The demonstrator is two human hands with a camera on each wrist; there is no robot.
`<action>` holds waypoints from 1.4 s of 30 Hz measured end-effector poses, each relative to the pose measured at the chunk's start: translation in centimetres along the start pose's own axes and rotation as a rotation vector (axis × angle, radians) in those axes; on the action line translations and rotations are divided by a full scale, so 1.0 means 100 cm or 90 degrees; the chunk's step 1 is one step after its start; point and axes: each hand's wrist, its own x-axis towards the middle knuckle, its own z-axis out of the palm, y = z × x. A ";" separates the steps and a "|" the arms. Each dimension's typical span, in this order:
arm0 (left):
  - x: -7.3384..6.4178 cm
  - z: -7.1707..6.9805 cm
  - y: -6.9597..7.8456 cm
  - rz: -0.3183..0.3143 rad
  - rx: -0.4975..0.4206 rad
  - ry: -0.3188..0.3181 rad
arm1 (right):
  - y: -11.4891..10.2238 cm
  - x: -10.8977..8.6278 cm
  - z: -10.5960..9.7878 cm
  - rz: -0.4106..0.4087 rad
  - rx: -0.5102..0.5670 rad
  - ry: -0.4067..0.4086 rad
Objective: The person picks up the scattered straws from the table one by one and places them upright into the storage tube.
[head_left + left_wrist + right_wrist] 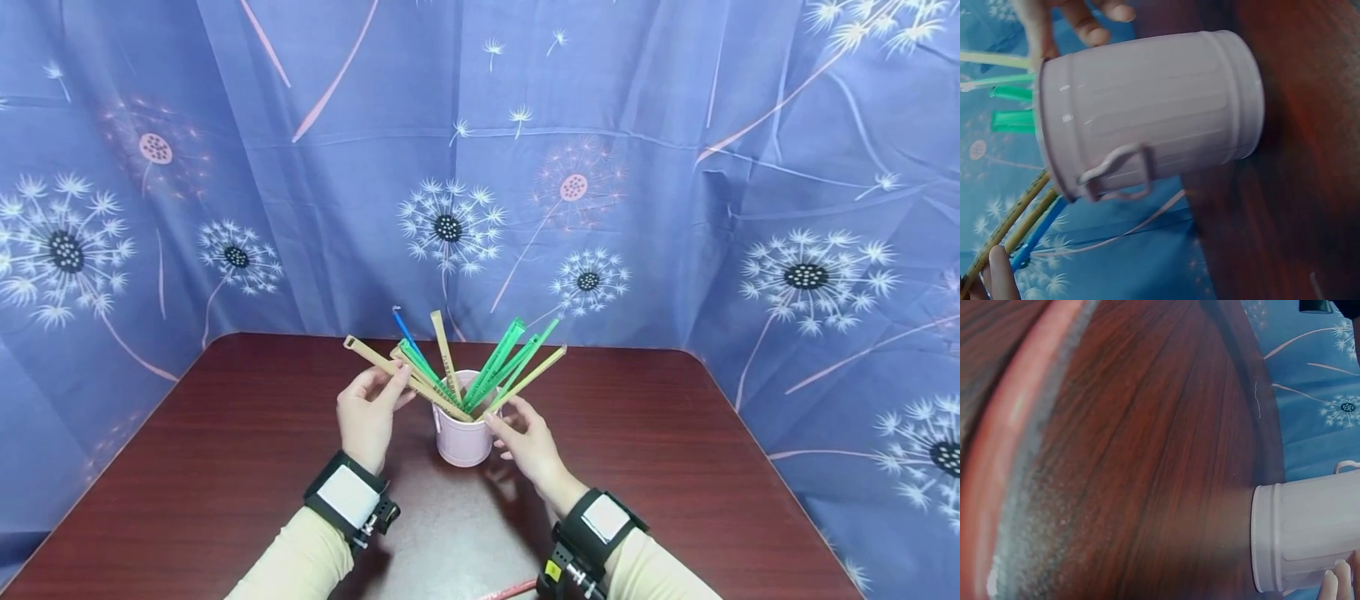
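A small pale pink bucket with a ribbed wall and a small side handle stands upright on the table. Several long thin sticks lean out of it: tan, green, yellow and one blue. My left hand, left of the bucket, pinches a tan stick with dark printed marks between thumb and fingers. The stick slants into the bucket. On the other side, my right hand holds the bucket near its rim, close to the yellow stick. Its fingertips lie at the wall.
The dark red wood-grain table carries the bucket. At its near edge lies a red strip, large and close in the right wrist view. A blue curtain with dandelion prints hangs behind and at both sides.
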 end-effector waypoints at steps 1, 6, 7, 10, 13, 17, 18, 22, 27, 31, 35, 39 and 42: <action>0.000 0.001 -0.002 -0.004 0.012 -0.003 | 0.001 0.000 0.000 -0.001 -0.001 0.000; -0.001 0.002 -0.008 -0.014 0.068 -0.016 | 0.002 -0.001 0.001 -0.001 0.002 0.001; -0.001 0.003 -0.008 -0.012 0.077 -0.016 | 0.002 -0.001 0.001 -0.003 0.000 0.001; -0.001 0.003 -0.008 0.000 0.099 -0.015 | 0.001 -0.001 0.000 0.001 0.001 0.000; -0.001 0.003 -0.008 0.008 0.107 -0.016 | 0.000 -0.001 0.000 0.001 -0.002 -0.002; -0.002 0.004 -0.009 0.006 0.110 -0.019 | 0.000 -0.001 -0.001 0.000 -0.004 -0.004; -0.002 0.004 -0.010 0.005 0.111 -0.020 | 0.001 -0.001 -0.001 0.000 -0.005 -0.005; -0.003 0.006 -0.015 0.007 0.124 -0.022 | 0.001 0.000 -0.001 0.009 0.002 -0.006; -0.006 0.009 -0.023 0.010 0.168 -0.028 | 0.001 0.000 0.001 0.014 0.008 0.002; -0.011 0.011 -0.030 0.007 0.255 -0.032 | 0.000 -0.001 0.001 0.015 0.007 0.006; -0.014 0.009 -0.034 0.016 0.331 -0.024 | 0.000 0.000 0.003 0.009 0.005 -0.005; -0.017 0.010 -0.036 0.022 0.358 -0.028 | -0.001 0.000 0.002 0.015 0.000 -0.003; -0.019 0.012 -0.039 0.041 0.362 -0.041 | -0.001 0.000 0.000 0.021 -0.002 0.002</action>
